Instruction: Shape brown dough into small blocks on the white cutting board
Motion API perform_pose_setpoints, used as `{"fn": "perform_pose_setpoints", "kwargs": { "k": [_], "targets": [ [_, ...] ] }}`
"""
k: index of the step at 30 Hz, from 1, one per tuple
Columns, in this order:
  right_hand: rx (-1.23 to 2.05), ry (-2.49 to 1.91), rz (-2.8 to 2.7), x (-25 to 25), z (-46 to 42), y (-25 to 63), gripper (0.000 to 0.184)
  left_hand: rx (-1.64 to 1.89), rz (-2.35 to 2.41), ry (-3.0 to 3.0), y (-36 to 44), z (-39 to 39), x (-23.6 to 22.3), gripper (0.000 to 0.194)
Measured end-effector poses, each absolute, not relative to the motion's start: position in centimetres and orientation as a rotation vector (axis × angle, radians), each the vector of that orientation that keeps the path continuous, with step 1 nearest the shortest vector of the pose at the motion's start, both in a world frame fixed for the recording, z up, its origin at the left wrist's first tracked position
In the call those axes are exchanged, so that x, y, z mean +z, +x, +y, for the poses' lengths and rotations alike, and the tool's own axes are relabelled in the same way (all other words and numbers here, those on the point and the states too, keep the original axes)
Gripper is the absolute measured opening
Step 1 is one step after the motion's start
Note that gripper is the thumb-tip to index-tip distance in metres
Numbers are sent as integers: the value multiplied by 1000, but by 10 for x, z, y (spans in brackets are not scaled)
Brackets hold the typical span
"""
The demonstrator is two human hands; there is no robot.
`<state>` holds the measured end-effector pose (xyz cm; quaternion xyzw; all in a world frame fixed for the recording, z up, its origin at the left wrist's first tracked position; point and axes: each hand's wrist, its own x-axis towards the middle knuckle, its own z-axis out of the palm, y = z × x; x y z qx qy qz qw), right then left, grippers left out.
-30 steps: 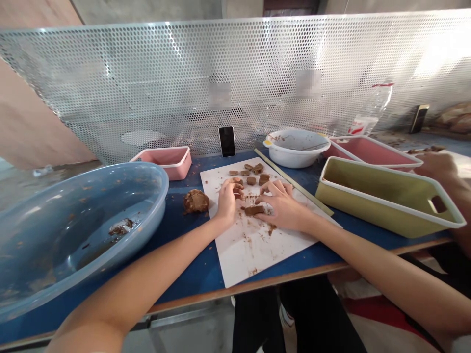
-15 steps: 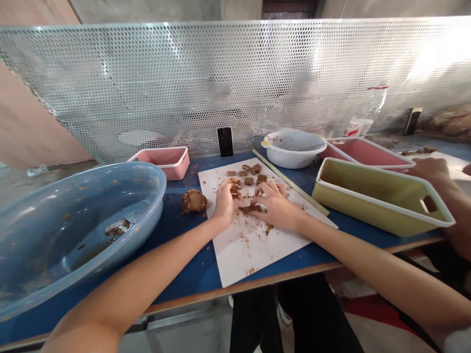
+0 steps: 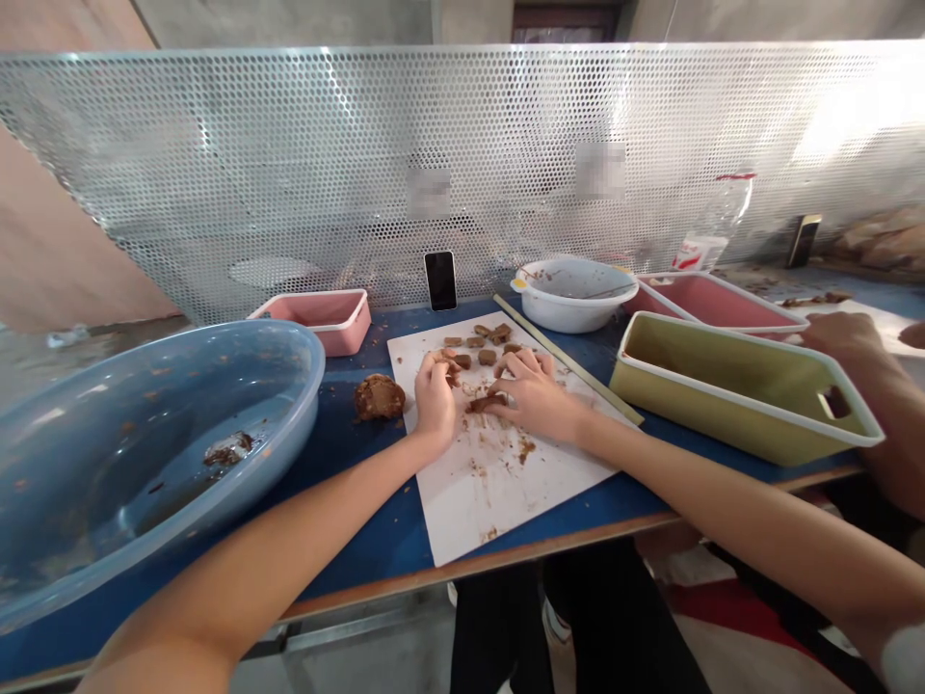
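In the head view, the work looks partway along. Just beyond the 2 hands, several small brown blocks [image 3: 487,357] lie on the white board [image 3: 462,501], some apart and some bunched together; these read as pieces already shaped. Between the hands, a short brown strip [image 3: 483,404] lies on the board and seems to be the piece in progress.

The right hand [image 3: 535,390] arches over the strip's near end, fingers bent and a little apart, the thumb side touching it; whether it pinches the strip is hidden. The left hand [image 3: 436,393] is curled, its fingertips close by the nearest block, and I cannot tell whether it grips anything.

Raw material appears to remain: a rough brown lump [image 3: 380,397] sits on the blue desk [image 3: 376,520], just left of the left hand. Brown crumbs and smears mark the board nearer the body than the hands. Farther left of the left hand stands a large blue basin [image 3: 72,386] with wet brown residue [image 3: 228,449] in it; a green box [image 3: 737,414] stands to the right of the right hand.
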<state>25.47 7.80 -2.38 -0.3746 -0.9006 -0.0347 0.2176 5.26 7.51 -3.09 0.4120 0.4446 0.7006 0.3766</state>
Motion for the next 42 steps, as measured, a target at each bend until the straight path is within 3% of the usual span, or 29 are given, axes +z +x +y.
{"fn": "perform_pose_setpoints", "kwargs": {
  "k": [11,42],
  "targets": [
    [-204,-998,-2587,-13,107,248,33,1824,1175,1006,53,73,-28,17],
    [-25,-1248,-2027,-11,133,291,33,1878,1185,1050,48,73,-27,21]
  ]
}}
